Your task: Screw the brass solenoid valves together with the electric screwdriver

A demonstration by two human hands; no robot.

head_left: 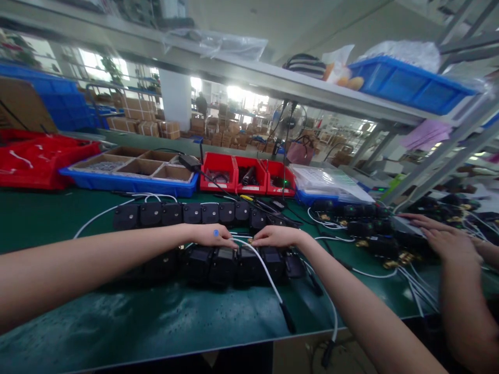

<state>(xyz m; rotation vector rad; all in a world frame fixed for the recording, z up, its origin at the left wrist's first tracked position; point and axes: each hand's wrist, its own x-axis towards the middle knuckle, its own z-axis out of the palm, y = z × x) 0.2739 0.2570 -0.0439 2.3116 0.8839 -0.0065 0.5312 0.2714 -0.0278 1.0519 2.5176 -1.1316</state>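
Observation:
My left hand [213, 236], with a blue dot on its back, reaches in from the left, its fingers pinched at a white cable [265, 266] over the black boxes. Close to its right, my right hand [276, 236] has thumb and finger closed on a small brass fitting [250, 241]. The white cable curves down to a black connector [287, 317] near the table's front edge. Below the hands is a row of black boxes [223, 266]; behind them stands another row [193, 213].
Red bins [252, 176] and a blue tray with compartments [132, 184] line the back of the green table [128, 317]. At the right, another person's hands [448, 241] work among black parts and white cables. A shelf [312, 91] runs overhead.

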